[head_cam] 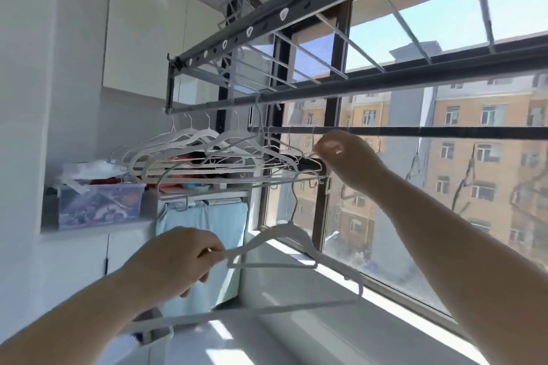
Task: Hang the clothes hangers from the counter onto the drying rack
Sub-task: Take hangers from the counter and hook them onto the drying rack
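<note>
A white clothes hanger is gripped at one shoulder by the left hand, its fingers curled round it. It is kept low above the worktop, probably awaiting its turn. A thin wire hanger is pinched by the right hand just under a rail of the drying rack, seemingly so its hook can be seated. Several hung hangers are gathered at the left. No legible writing is seen.
</note>
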`<action>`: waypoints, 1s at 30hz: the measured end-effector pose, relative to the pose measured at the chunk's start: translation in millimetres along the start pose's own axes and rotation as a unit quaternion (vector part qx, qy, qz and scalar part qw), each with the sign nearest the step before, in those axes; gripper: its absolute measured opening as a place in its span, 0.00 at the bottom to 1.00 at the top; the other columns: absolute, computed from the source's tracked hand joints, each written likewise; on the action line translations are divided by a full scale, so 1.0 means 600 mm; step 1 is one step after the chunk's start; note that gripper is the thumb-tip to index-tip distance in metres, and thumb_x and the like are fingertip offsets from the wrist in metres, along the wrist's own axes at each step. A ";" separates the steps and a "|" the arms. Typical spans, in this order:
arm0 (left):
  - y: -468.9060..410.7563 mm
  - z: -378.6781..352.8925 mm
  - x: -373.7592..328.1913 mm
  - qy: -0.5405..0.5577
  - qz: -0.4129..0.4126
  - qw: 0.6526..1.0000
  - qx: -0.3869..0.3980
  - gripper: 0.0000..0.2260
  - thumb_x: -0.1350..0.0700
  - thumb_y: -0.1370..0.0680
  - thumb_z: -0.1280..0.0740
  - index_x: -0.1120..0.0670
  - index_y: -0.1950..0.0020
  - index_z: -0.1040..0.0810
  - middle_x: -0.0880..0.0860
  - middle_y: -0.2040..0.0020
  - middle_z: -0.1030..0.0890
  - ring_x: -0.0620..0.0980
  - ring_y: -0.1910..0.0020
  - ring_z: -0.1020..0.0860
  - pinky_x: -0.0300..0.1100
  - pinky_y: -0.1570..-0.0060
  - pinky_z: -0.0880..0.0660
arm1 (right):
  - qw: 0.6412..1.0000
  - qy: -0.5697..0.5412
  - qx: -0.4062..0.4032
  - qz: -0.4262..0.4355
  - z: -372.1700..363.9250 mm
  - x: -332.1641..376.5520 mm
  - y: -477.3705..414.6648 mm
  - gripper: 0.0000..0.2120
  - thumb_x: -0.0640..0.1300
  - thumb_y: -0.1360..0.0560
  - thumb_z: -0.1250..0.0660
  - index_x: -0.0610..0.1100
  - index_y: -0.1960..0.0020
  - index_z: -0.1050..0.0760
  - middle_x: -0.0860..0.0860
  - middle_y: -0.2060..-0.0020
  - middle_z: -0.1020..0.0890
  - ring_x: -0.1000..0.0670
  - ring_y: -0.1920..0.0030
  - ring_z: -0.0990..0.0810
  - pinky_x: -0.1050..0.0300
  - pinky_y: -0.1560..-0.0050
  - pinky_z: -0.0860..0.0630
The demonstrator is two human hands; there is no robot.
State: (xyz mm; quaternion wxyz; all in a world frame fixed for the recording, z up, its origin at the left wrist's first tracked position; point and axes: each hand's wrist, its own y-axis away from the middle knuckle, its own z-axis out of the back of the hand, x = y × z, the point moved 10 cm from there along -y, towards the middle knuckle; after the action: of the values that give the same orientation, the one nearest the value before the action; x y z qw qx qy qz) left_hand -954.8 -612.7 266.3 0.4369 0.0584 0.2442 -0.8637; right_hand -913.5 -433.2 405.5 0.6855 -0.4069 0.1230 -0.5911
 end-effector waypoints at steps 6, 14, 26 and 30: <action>-0.071 0.055 0.018 -0.022 -0.008 0.996 -0.083 0.14 0.53 0.21 0.41 0.41 0.66 0.34 0.45 0.71 0.24 0.38 0.83 0.29 0.29 0.76 0.31 | 0.936 0.273 -0.168 0.149 0.069 0.065 -0.039 0.09 0.36 0.23 0.40 0.35 0.46 0.24 0.42 0.47 0.20 0.45 0.42 0.25 0.59 0.37 0.38; -0.143 0.123 -0.007 -0.002 -0.042 0.985 -0.166 0.10 0.54 0.21 0.42 0.52 0.58 0.23 0.52 0.66 0.19 0.48 0.73 0.22 0.43 0.60 0.22 | 0.827 0.525 -0.193 0.059 0.114 0.076 -0.093 0.19 0.40 0.24 0.40 0.36 0.34 0.34 0.39 0.34 0.31 0.39 0.31 0.37 0.41 0.28 0.50; -0.198 0.149 0.011 0.011 -0.074 0.986 -0.152 0.12 0.58 0.21 0.42 0.58 0.56 0.20 0.56 0.64 0.18 0.49 0.74 0.24 0.42 0.65 0.25 | 0.841 0.529 -0.108 -0.040 0.108 0.049 -0.112 0.11 0.44 0.21 0.45 0.42 0.42 0.30 0.48 0.59 0.27 0.47 0.59 0.29 0.53 0.52 0.33; -0.198 0.149 0.038 0.051 -0.071 0.987 -0.135 0.09 0.57 0.21 0.40 0.50 0.60 0.25 0.51 0.68 0.19 0.40 0.82 0.26 0.32 0.75 0.29 | 0.838 0.532 -0.121 -0.017 0.104 0.053 -0.106 0.12 0.44 0.21 0.45 0.42 0.42 0.29 0.47 0.55 0.21 0.46 0.58 0.25 0.52 0.51 0.31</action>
State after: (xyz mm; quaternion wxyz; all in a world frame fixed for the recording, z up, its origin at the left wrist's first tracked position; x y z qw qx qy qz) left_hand -1051.8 -612.6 381.3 0.3650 0.0253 0.3841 -0.8477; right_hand -909.7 -434.8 500.2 0.4498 -0.1120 0.5323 -0.7084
